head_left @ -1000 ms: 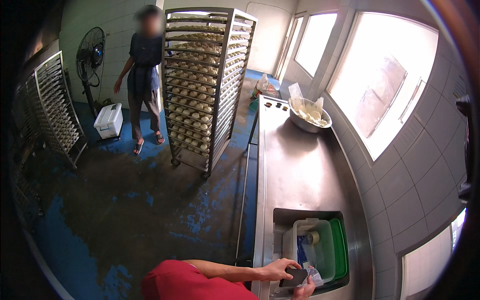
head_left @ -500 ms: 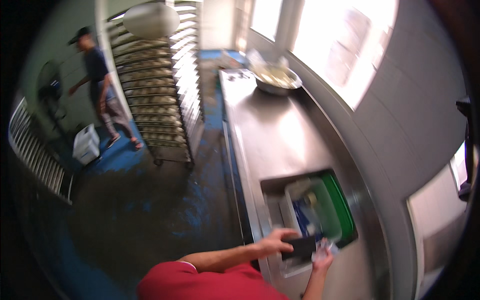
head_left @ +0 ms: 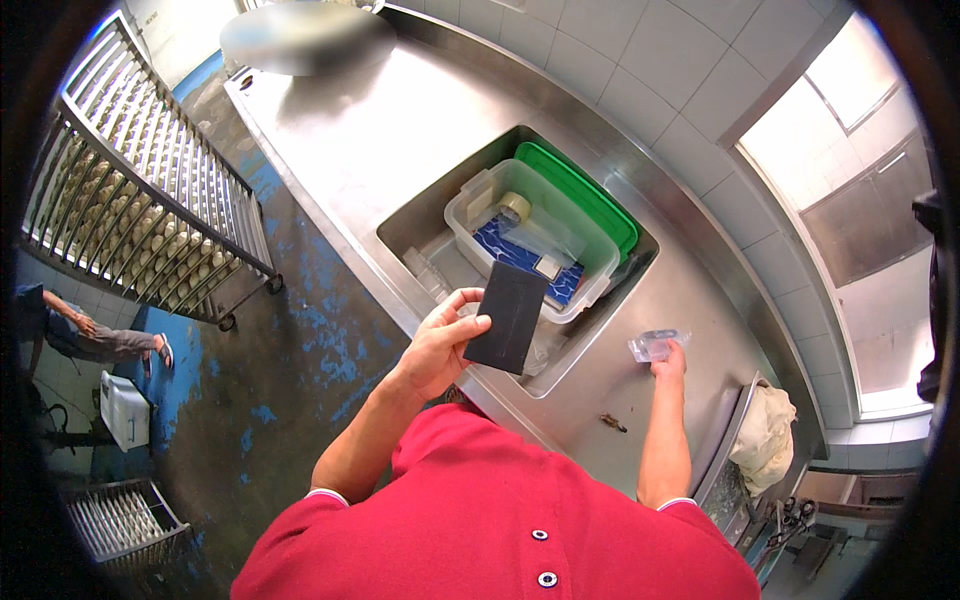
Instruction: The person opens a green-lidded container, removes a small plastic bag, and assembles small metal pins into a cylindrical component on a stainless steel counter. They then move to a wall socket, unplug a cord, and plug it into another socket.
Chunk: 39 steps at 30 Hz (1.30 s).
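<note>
Left hand (head_left: 443,343) clamps the left edge of a black slab (head_left: 508,318), just nearside of the clear bin (head_left: 555,212); slab looks light, stiff, slick, best edge-gripped; right hand (head_left: 670,363), right of the bin, pinches a soft-looking plastic packet (head_left: 654,345).

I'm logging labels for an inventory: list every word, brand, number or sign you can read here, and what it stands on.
No text is legible in this view.
Black card in the left hand: no lettering discernible.
Clear packet in the right hand: none discernible.
Small white square in the translucent tub: too small to read.
</note>
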{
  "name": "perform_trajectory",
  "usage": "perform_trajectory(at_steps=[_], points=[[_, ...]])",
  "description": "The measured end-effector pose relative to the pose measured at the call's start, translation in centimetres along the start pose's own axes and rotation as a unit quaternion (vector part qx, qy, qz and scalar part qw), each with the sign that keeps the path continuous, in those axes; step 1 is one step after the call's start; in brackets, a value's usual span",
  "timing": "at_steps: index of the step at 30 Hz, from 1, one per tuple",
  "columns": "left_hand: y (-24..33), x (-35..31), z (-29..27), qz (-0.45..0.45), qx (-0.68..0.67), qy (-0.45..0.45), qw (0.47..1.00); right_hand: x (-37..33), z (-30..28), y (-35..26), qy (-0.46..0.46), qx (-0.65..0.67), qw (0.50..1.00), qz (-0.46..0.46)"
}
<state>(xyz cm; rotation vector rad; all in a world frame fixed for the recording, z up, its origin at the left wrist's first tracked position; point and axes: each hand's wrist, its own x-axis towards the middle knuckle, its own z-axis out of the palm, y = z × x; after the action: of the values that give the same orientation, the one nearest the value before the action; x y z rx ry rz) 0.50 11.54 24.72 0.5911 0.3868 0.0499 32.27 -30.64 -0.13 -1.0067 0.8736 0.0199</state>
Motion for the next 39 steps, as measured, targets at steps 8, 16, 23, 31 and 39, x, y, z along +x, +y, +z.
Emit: perform_trajectory(at_steps=[8,16,23,31,39], points=[[0.2,0.8,1.9,-0.004,-0.095,-0.09,0.991,-8.5,1.0,-2.8,0.221,-0.106,0.947,-0.206],[-3.7,2.1,3.6,0.06,-0.095,-0.106,0.988,-34.4,7.9,-1.8,-0.503,-0.291,0.759,-0.294],[-5.1,2.3,5.6,0.119,-0.089,-0.115,0.982,-42.2,12.9,-4.6,-0.51,-0.461,0.575,-0.443],[-3.6,1.2,7.5,0.171,-0.042,-0.113,0.978,-43.7,14.0,-6.4,-0.506,-0.507,0.451,-0.532],[-4.1,1.7,6.8,0.119,-0.032,-0.082,0.989,-43.6,13.9,-4.6,-0.483,-0.542,0.32,-0.609]])
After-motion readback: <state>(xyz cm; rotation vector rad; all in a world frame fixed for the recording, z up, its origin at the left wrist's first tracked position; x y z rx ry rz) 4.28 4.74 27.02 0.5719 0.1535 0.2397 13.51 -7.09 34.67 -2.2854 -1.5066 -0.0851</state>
